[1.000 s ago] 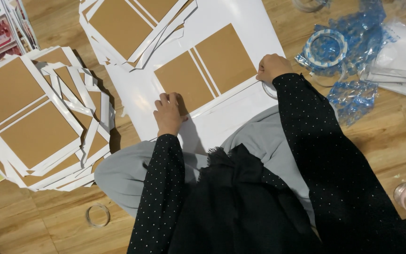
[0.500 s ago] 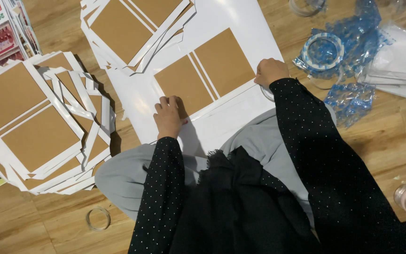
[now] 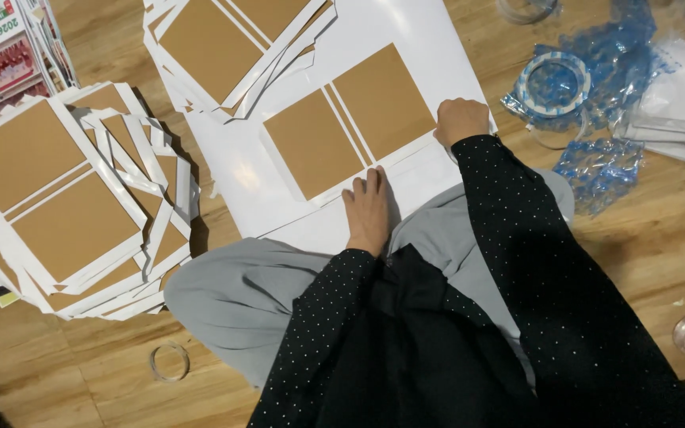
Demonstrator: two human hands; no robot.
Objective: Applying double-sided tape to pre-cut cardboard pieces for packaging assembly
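Observation:
A large white sheet [image 3: 406,47] lies on the wooden floor in front of my knees, with brown cardboard panels [image 3: 350,119] stuck on it. My left hand [image 3: 368,208] lies flat, fingers together, pressing the white margin just below the panels. My right hand [image 3: 461,119] is curled at the right lower corner of the right panel, pressing or pinching the sheet's edge there; whether it holds anything is hidden. Both arms wear black dotted sleeves.
A stack of finished white-and-brown sheets [image 3: 57,198] lies at the left, another stack [image 3: 223,40] at the top. Tape rolls [image 3: 552,79] in blue plastic wrap lie at the right, white sheets [image 3: 683,103] beyond. An empty tape ring [image 3: 170,361] rests on the floor.
My left hand has slid right along the bottom margin of the sheet. My right hand stays at the right corner of the panels.

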